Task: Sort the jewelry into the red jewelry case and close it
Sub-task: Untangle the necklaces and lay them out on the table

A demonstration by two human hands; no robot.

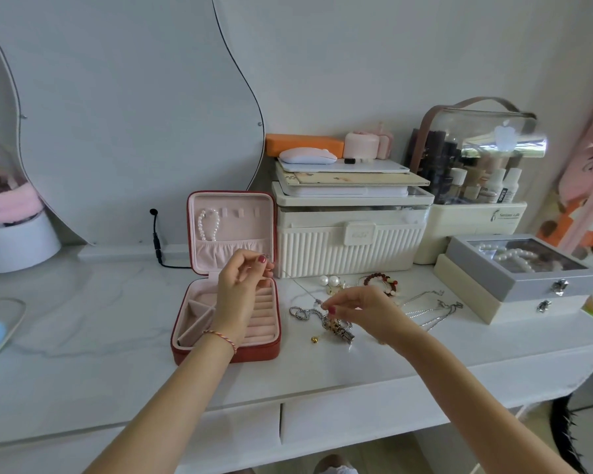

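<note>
Case: red jewelry case (pixel 199 350) open on surface (pixel 100 319), pearl strand (pixel 209 224) in lid.
Left hand (pixel 242 285): grip pinching thin chain (pixel 300 285), barely visible.
Right hand (pixel 360 311): grip pinching chain's other end above jewelry pile (pixel 336 325).

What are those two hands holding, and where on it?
A thin silver chain: the left hand pinches one end over the open red case, the right hand pinches it further along, near the pile.
</note>
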